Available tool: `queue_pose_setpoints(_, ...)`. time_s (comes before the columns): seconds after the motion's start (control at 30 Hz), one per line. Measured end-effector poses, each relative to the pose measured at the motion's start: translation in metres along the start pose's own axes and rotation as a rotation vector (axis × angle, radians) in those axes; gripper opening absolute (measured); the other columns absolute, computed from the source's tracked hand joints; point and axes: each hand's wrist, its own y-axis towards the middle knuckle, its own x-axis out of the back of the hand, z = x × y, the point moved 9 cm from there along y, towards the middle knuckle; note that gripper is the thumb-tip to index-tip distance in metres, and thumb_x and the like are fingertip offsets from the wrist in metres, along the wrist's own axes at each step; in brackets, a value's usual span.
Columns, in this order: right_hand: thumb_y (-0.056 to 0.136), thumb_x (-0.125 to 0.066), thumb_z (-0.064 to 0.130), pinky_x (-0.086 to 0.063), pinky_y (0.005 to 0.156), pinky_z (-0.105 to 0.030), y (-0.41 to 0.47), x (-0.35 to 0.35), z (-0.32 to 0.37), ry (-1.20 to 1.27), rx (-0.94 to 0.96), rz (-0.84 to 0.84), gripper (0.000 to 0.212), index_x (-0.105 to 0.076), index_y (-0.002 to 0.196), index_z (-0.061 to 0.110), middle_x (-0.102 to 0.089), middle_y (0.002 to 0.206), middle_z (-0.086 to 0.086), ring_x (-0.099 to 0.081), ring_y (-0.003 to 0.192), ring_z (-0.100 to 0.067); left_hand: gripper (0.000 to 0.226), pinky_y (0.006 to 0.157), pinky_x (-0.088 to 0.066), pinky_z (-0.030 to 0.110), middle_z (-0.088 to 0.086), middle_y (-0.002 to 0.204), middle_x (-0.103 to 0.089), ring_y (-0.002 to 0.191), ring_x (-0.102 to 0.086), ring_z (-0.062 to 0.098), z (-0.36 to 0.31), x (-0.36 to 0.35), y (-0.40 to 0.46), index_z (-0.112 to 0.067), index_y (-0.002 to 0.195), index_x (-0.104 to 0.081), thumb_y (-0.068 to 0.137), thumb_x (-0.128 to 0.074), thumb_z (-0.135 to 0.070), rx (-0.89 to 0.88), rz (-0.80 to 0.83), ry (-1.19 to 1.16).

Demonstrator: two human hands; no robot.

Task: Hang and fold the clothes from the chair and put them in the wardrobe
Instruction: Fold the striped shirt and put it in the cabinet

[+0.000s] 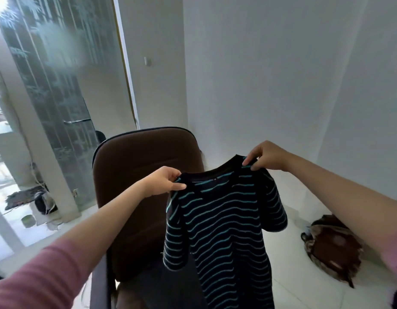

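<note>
A dark T-shirt with thin teal stripes (224, 228) hangs in the air in front of a brown office chair (135, 175). My left hand (165, 181) pinches its left shoulder by the collar. My right hand (266, 157) pinches the other shoulder, a little higher. The shirt hangs straight down, its short sleeves drooping at both sides, and its lower part covers the chair's seat. No wardrobe or hanger is in view.
A brown bag (333, 246) lies on the white tiled floor at the right, near the wall. Left of the chair stands a tall glass door (59, 108) with a dark mat (23, 197) and small items on the floor beyond it. White walls (260, 74) meet in a corner behind the chair.
</note>
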Motion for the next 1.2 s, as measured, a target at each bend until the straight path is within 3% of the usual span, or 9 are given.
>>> queue_pose_setpoints(0.13,0.071,-0.074,-0.003,-0.038,0.043,-0.022,-0.012,0.028,0.015,-0.018,-0.004,0.011,0.021,-0.076,0.076,0.018,-0.059,0.055,0.000,-0.048,0.045,-0.010,0.008,0.076,-0.048,0.024,-0.004,0.079,-0.071,0.080,-0.066,0.013,-0.046,0.029,-0.011,-0.019,0.082,-0.072,0.077,-0.077,-0.023,0.004,-0.073,0.248)
queue_pose_setpoints(0.27,0.073,-0.077,0.008,-0.048,0.050,-0.022,-0.017,0.048,0.048,-0.064,0.074,-0.003,0.008,-0.075,0.078,0.014,-0.069,0.070,-0.006,-0.060,0.058,-0.012,0.025,0.074,-0.044,0.026,-0.001,0.085,-0.066,0.080,-0.059,0.015,-0.086,0.064,-0.019,-0.012,0.092,-0.070,0.073,-0.080,-0.025,0.045,-0.260,0.478)
queue_pose_setpoints(0.37,0.074,-0.077,0.011,-0.047,0.052,-0.023,-0.017,0.060,0.072,-0.157,0.144,-0.012,0.007,-0.073,0.076,0.017,-0.071,0.069,-0.001,-0.064,0.060,-0.012,0.031,0.069,-0.055,0.031,0.008,0.086,-0.068,0.069,-0.063,0.018,-0.106,0.084,-0.024,-0.007,0.098,-0.066,0.071,-0.081,-0.015,0.100,-0.396,0.423)
queue_pose_setpoints(0.53,0.071,-0.079,0.017,-0.044,0.063,-0.019,-0.020,0.079,0.099,-0.302,0.247,-0.102,0.007,-0.075,0.075,0.020,-0.069,0.072,0.008,-0.061,0.068,-0.006,0.012,0.064,-0.059,0.031,0.010,0.080,-0.069,0.070,-0.066,0.021,-0.131,0.105,-0.035,-0.006,0.083,-0.070,0.073,-0.076,-0.004,0.118,-0.531,0.340)
queue_pose_setpoints(0.73,0.068,-0.084,0.013,-0.054,0.061,-0.023,-0.023,0.091,0.095,-0.042,0.266,-0.193,0.011,-0.075,0.072,0.009,-0.069,0.067,-0.004,-0.063,0.061,-0.012,0.008,0.042,-0.035,0.017,0.002,0.058,-0.059,0.046,-0.046,0.009,-0.140,0.105,-0.047,-0.002,0.077,-0.068,0.072,-0.075,-0.001,0.073,-0.565,0.108)
queue_pose_setpoints(0.9,0.063,-0.086,0.009,-0.053,0.066,-0.028,-0.025,0.097,0.093,0.051,0.306,-0.292,0.013,-0.074,0.068,0.009,-0.068,0.062,0.001,-0.062,0.060,-0.013,0.019,0.070,-0.046,0.026,0.007,0.073,-0.063,0.071,-0.056,0.018,-0.143,0.099,-0.046,-0.007,0.071,-0.066,0.063,-0.083,-0.006,0.037,-0.487,0.199)
queue_pose_setpoints(1.0,0.063,-0.085,0.008,-0.050,0.067,-0.028,-0.024,0.096,0.091,0.032,0.331,-0.298,0.013,-0.074,0.069,0.011,-0.069,0.066,-0.002,-0.061,0.062,-0.014,0.025,0.068,-0.044,0.026,0.005,0.070,-0.061,0.071,-0.055,0.017,-0.141,0.094,-0.048,-0.007,0.069,-0.064,0.060,-0.086,-0.015,0.078,-0.437,0.237)
queue_pose_setpoints(1.13,0.063,-0.085,0.005,-0.050,0.070,-0.024,-0.023,0.094,0.089,0.025,0.348,-0.303,0.015,-0.074,0.070,0.014,-0.071,0.072,0.001,-0.063,0.068,-0.011,0.026,0.060,-0.041,0.024,0.002,0.062,-0.057,0.063,-0.051,0.015,-0.134,0.090,-0.051,-0.005,0.068,-0.061,0.061,-0.085,-0.010,0.164,-0.466,0.167)
queue_pose_setpoints(1.2,0.063,-0.085,0.005,-0.050,0.073,-0.025,-0.022,0.092,0.087,0.032,0.333,-0.303,0.015,-0.075,0.071,0.013,-0.071,0.076,-0.004,-0.065,0.073,-0.017,0.021,0.072,-0.049,0.028,0.004,0.069,-0.064,0.067,-0.059,0.016,-0.125,0.084,-0.052,-0.003,0.075,-0.062,0.067,-0.081,-0.002,0.263,-0.435,0.052)
